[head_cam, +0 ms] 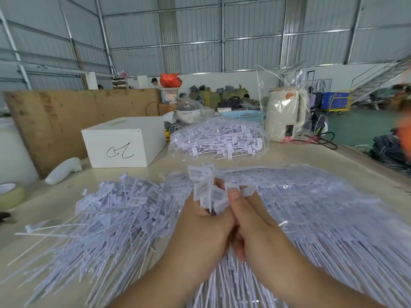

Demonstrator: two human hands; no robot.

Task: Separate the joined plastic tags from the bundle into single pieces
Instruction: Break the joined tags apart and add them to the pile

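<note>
My left hand (200,227) and my right hand (255,225) are pressed together at the middle of the table, both closed around a bundle of joined white plastic tags (208,192). The tag heads stick up above my fingers and the thin tails run down between my wrists. A loose pile of single tags (106,221) spreads out to the left of my hands. To the right lies a wide, flat heap of tags in clear plastic (311,210).
A clear bag full of tags (220,138) sits farther back. Left of it stand a white box (124,143) with a pen mark and a white bottle (63,171). A cream kettle (284,116) in plastic wrap stands back right. A brown board (66,116) leans behind.
</note>
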